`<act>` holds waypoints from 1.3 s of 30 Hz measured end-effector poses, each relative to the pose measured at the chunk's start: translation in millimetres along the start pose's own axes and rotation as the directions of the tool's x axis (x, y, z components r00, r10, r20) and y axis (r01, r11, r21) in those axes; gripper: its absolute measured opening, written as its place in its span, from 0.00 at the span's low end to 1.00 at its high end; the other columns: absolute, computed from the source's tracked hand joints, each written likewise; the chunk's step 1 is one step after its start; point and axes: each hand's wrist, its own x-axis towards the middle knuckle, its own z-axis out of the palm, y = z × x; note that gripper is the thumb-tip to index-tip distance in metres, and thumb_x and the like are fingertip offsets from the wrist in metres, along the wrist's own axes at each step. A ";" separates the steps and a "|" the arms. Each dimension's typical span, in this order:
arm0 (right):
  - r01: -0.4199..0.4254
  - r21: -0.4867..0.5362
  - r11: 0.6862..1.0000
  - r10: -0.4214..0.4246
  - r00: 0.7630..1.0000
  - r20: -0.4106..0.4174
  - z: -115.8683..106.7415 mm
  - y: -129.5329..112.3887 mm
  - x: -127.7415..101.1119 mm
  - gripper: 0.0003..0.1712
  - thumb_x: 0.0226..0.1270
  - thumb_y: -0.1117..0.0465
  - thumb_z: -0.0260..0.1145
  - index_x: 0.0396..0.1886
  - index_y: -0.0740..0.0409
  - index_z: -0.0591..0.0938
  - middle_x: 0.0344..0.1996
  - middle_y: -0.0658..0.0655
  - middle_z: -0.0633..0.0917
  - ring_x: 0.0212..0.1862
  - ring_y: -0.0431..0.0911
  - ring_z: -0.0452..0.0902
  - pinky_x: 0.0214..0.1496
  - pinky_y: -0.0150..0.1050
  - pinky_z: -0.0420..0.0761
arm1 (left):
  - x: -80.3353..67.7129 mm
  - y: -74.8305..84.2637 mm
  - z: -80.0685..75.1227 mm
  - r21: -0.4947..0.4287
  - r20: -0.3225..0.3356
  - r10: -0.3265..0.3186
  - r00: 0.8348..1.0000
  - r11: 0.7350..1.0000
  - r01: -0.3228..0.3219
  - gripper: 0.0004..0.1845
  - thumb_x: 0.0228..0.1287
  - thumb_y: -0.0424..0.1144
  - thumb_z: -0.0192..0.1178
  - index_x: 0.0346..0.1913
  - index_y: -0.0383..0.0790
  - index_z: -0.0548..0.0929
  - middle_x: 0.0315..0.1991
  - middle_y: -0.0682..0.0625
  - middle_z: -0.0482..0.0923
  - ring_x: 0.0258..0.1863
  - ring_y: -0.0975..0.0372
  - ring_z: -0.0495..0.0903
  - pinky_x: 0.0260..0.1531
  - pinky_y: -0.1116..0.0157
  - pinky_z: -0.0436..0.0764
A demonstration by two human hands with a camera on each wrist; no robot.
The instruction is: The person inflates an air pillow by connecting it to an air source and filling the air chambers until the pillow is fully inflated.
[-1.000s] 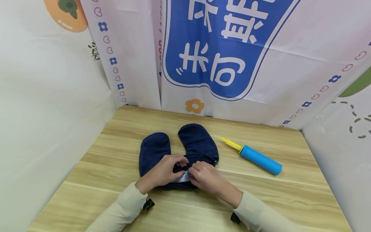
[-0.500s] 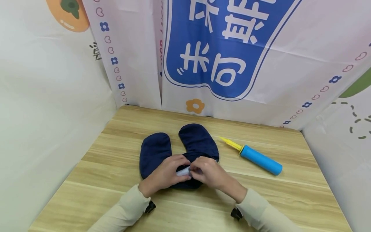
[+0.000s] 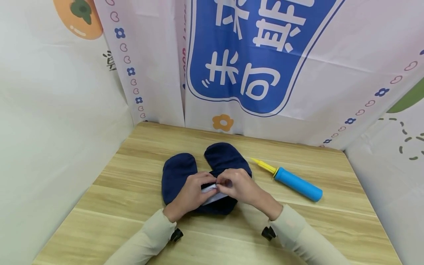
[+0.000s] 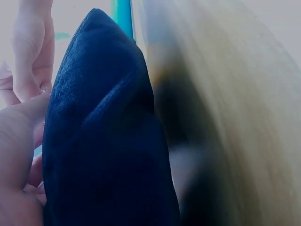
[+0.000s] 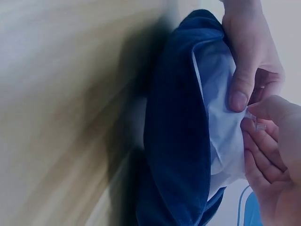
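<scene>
Neck pillow point(image 3: 202, 176), navy velour, U-shaped and flat, lies mid-worktop point(image 3: 116, 206) with its two lobes pointing away from the person. Both hands meet at the near bend of the U. Left hand point(image 3: 190, 193) has its thumb pressed down on the pale inner bladder point(image 5: 218, 136), which pokes out through the opened seam of the cover. Right hand point(image 3: 240, 186) has its fingertips pinched together on a small clear plastic part at the edge of that bladder; probably the valve, though too small to be sure. The wrist views show the cover bunched back from the white lining.

Judgement on doing this well: keep the left thumb pinning the bladder so the film does not slide back into the cover, and let the right fingertips work only the small part, not the film around it. The plastic looks thin, so a gentle pull seems wiser than a tug. Holding the seam edge folded clear would keep the velour out of the fingers' way.

Blue hand pump point(image 3: 297, 183) with yellow nozzle lies apart to the right, nozzle towards the pillow.
</scene>
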 end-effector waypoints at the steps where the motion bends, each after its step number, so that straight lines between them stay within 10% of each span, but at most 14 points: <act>1: -0.010 0.013 1.000 0.010 1.000 0.003 -1.0 0.4 0.9 0.03 0.66 0.66 0.77 0.35 0.55 0.89 0.31 0.50 0.90 0.33 0.36 0.84 0.37 0.26 0.84 | 0.8 -0.5 0.8 -0.016 -0.007 -0.012 1.000 1.000 0.012 0.10 0.65 0.38 0.76 0.48 0.43 0.92 0.45 0.52 0.88 0.44 0.64 0.86 0.46 0.64 0.88; 10: -0.069 0.103 0.992 0.064 0.996 0.055 -10.4 3.4 2.7 0.03 0.70 0.63 0.75 0.40 0.57 0.91 0.33 0.50 0.91 0.34 0.34 0.85 0.38 0.31 0.87 | 4.2 -5.0 8.6 -0.109 -0.085 -0.025 0.996 0.994 0.015 0.07 0.63 0.37 0.77 0.42 0.43 0.94 0.40 0.52 0.91 0.41 0.64 0.89 0.43 0.65 0.88; 18: -0.147 -0.012 0.989 0.148 0.984 0.098 -42.5 5.8 -17.1 0.14 0.71 0.59 0.75 0.53 0.58 0.89 0.46 0.53 0.93 0.47 0.42 0.89 0.50 0.45 0.90 | 11.0 -8.7 11.2 -0.107 -0.113 -0.057 0.992 0.993 0.045 0.04 0.59 0.37 0.79 0.36 0.43 0.94 0.35 0.52 0.92 0.35 0.65 0.89 0.39 0.67 0.87; 39: -0.192 -0.477 0.858 0.217 0.976 -0.003 -151.3 74.3 -176.2 0.38 0.49 0.64 0.86 0.62 0.63 0.84 0.52 0.63 0.90 0.51 0.60 0.89 0.48 0.57 0.88 | 15.5 -8.2 8.9 -0.112 -0.049 -0.116 0.992 0.988 0.110 0.04 0.60 0.39 0.79 0.36 0.45 0.95 0.38 0.53 0.93 0.39 0.63 0.90 0.43 0.63 0.88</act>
